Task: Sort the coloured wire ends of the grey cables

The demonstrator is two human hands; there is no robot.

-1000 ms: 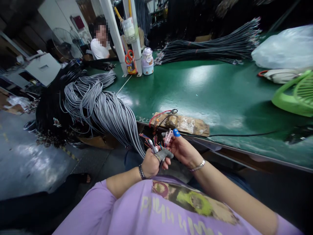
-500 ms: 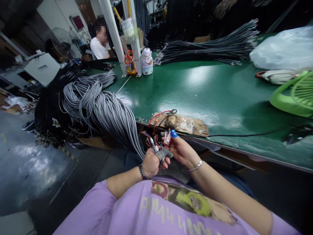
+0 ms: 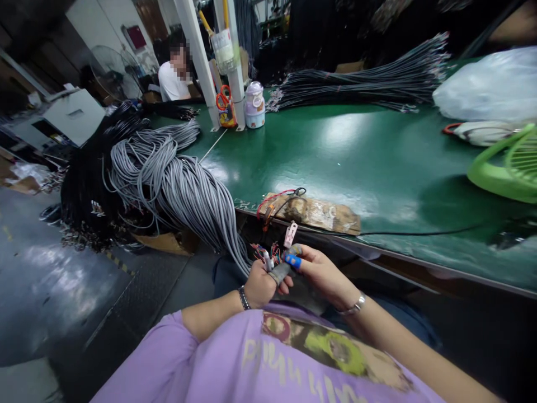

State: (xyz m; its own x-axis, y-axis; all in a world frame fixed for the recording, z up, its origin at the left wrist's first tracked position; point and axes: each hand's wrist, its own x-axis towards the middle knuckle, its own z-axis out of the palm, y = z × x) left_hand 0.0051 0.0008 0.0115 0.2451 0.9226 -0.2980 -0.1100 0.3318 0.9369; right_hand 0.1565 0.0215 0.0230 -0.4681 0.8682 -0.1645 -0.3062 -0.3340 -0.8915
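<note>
Separating wire ends (image 3: 275,252), seemingly | my left hand (image 3: 260,284) grips their cables (image 3: 268,259); right hand (image 3: 321,272) narrow, contents unclear | next likely needs steadiness

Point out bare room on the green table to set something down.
The widest free patch of table lies between the bottle and green grille, black cables behind, the board in front. It is crowded at left, where grey cables pile up.

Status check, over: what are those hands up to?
Left hand closed on cable ends. Right hand at coloured wires. Pink clip close by.
</note>
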